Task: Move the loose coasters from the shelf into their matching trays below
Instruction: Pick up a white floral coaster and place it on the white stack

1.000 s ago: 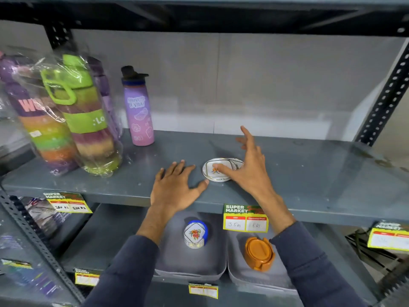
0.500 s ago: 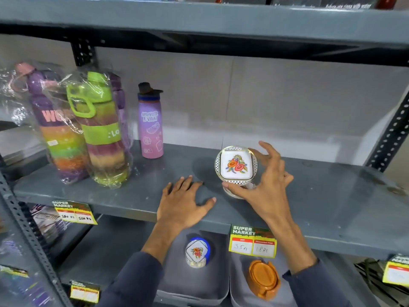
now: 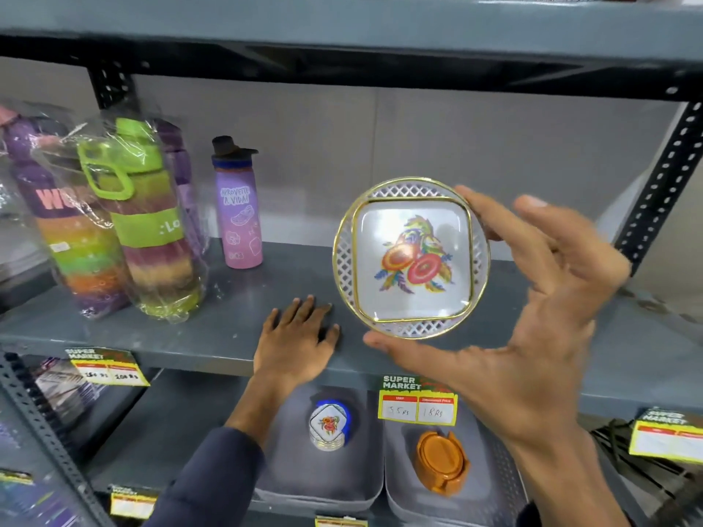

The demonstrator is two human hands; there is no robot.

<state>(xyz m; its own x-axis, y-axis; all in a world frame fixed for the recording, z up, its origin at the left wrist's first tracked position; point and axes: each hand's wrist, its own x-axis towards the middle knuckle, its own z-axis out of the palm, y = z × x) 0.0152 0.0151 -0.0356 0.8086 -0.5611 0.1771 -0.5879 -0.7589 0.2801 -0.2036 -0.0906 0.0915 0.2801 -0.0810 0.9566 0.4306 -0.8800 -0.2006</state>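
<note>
My right hand (image 3: 532, 321) holds a round white coaster (image 3: 412, 258) with a gold rim, lattice edge and a flower print, upright and facing me, lifted above the grey shelf (image 3: 228, 329). Thumb under its lower edge, fingers behind its right side. My left hand (image 3: 298, 346) lies flat on the shelf's front edge, fingers spread, holding nothing. Below, the left grey tray (image 3: 365, 484) holds a stack of matching flowered coasters in a blue holder (image 3: 330, 424). The right grey tray (image 3: 498, 469) holds an orange coaster set (image 3: 443, 464).
Wrapped striped bottles (image 3: 148, 230) and a purple bottle (image 3: 237, 211) stand on the shelf's left part. Yellow price labels (image 3: 417, 403) hang on the shelf edge. A perforated upright (image 3: 662, 184) bounds the right side, and another shelf board (image 3: 342, 28) runs overhead.
My right hand has picked the flowered coaster off the shelf and raised it closer to the camera, turned to face me. The left hand stays flat on the shelf.
</note>
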